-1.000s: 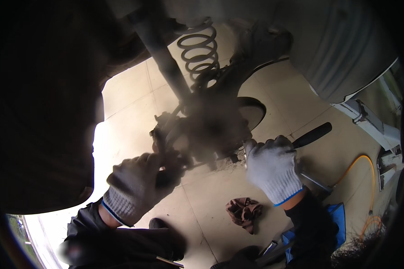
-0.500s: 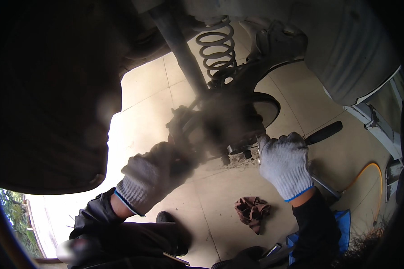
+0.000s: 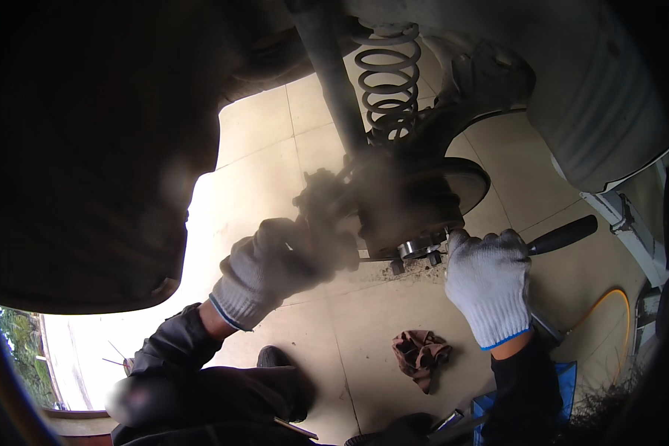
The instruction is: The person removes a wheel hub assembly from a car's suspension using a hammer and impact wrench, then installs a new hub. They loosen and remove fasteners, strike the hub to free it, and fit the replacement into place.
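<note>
Head | two gloved hands: left hand [image 3: 275, 264], right hand [image 3: 489, 286] | one coil spring [image 3: 385, 85] | one rag [image 3: 419, 355]

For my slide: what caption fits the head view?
Gloved left hand steadies the hub; right hand grips a wrench.

Open room lies over the pale tiled floor [image 3: 290, 156] at far left, between the large dark tyre [image 3: 89, 149] and the dark strut rod [image 3: 331, 82], and again low in the middle, where only a crumpled brown rag [image 3: 420, 355] lies. The grey coil spring [image 3: 386, 85] and round metal wheel hub [image 3: 416, 204] block the centre. To the right the pale car body panel [image 3: 595, 104] closes in above, with a yellow hose [image 3: 598, 308] near the floor.
</note>
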A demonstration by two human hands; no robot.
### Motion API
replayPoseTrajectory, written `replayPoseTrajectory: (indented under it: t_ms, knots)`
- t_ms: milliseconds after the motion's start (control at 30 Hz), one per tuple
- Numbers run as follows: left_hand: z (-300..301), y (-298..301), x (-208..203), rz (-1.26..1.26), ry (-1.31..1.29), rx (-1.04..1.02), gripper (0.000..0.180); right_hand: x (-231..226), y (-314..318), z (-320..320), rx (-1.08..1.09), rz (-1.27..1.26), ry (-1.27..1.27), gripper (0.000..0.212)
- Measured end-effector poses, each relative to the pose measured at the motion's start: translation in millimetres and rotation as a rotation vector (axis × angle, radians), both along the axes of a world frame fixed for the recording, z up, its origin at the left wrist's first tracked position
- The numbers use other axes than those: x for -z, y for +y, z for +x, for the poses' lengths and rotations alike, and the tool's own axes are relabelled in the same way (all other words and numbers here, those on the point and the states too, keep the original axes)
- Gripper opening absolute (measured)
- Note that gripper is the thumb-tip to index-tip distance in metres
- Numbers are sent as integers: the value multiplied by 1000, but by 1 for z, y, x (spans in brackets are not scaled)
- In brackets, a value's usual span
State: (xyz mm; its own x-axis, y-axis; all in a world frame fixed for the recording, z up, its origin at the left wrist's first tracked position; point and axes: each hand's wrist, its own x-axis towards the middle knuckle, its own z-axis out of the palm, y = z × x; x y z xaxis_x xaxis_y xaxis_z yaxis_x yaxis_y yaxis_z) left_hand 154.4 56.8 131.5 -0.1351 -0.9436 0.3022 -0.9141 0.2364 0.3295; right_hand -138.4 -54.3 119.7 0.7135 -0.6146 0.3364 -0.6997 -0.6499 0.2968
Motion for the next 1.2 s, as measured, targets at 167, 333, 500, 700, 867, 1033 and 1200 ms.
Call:
replayPoseTrajectory:
  t_ms: [167, 333, 500, 700, 867, 1033, 1200]
  knots:
    - [-5, -10, 4, -158, -43, 31, 67, -1, 3, 1, 31, 14, -15, 12]
    - [2, -6, 1, -237, -140, 82, 68, 2, 4, 1, 87, 82, 5, 11]
    - [8, -4, -16, -344, -267, 117, 74, 4, 6, 1, 188, 215, 50, 18]
    - [-4, 16, -34, -507, -248, 142, 61, 8, 6, -2, 175, 154, 48, 17]
    - [-38, 23, -40, -119, -11, 832, 49, 12, 5, -4, 142, 95, 34, 10]
    - [-148, 1, 7, 818, 1019, 194, 44, 6, 1, -3, 189, 295, 55, 12]
    - [-186, -31, 94, 274, 1164, -64, 46, -4, -1, -4, 141, 241, 138, 14]
